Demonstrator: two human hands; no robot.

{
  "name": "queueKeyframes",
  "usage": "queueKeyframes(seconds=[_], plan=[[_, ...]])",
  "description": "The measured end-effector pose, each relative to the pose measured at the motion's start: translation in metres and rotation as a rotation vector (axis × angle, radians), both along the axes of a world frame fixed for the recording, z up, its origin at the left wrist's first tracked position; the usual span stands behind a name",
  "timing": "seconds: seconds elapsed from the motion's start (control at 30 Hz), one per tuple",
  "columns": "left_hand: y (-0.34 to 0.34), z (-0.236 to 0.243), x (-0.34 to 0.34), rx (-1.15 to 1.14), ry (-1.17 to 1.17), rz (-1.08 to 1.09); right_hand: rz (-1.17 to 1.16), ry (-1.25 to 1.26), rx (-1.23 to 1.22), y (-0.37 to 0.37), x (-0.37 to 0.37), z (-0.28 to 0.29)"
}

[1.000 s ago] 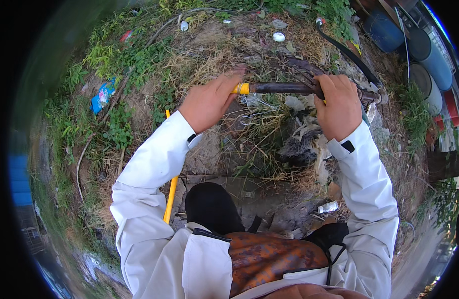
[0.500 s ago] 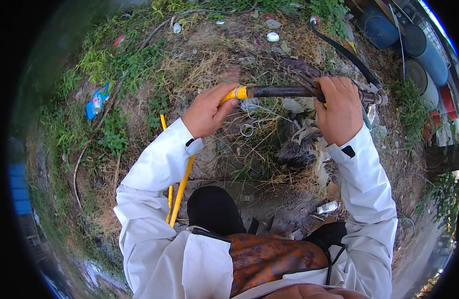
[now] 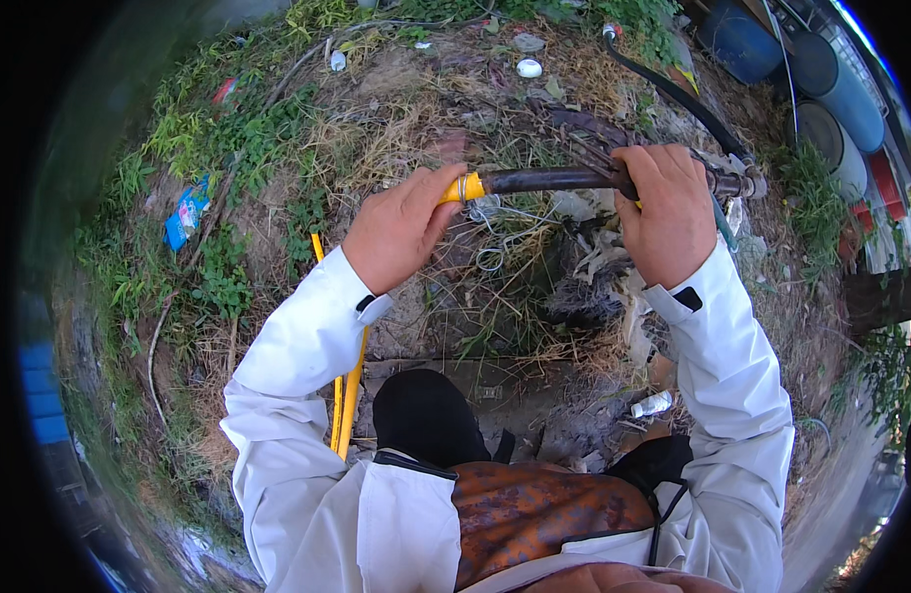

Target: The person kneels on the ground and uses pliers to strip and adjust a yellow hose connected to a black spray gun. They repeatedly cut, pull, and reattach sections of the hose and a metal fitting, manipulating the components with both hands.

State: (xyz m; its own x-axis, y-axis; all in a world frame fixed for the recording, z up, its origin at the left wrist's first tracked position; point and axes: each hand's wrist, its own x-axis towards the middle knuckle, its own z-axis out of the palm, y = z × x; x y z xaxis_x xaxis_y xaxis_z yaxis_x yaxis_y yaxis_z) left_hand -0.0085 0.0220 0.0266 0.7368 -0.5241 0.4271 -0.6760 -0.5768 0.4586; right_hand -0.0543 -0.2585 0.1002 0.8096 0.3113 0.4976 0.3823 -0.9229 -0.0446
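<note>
1 head-worn fisheye view looks steeply down, close over the weedy ground [image 3: 278,148]

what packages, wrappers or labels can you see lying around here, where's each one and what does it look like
Blue wrapper: on the grassy ground left of the left hand, crumpled, blue with light patches.
Red scrap: upper left among weeds, small and flat; kind unclear.
White container: on the dirt below the right hand, small, tube-like, lying on its side.
No signs or screens show.
</note>
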Motion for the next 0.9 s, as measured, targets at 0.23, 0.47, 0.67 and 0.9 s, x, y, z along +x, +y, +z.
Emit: queueKeyframes(seconds=[0.23,0.47,0.67,0.9], plan=[[0.007,0.005,0.025,0.013,-0.04,-0.175,0.056,-0.019,-0.006,-0.002,0.002,-0.001],[-0.005,0.007,0.004,0.004,-0.027,-0.073,0.035,-0.011,-0.018,-0.002,0.001,-0.001],[-0.005,0.007,0.011,-0.012,-0.005,-0.117,0.056,-0.018,-0.009,-0.002,0.002,0.001],[0.006,0.006,0.039,0.041,-0.044,-0.277,0.105,0.053,0.0,-0.001,0.008,-0.001]])
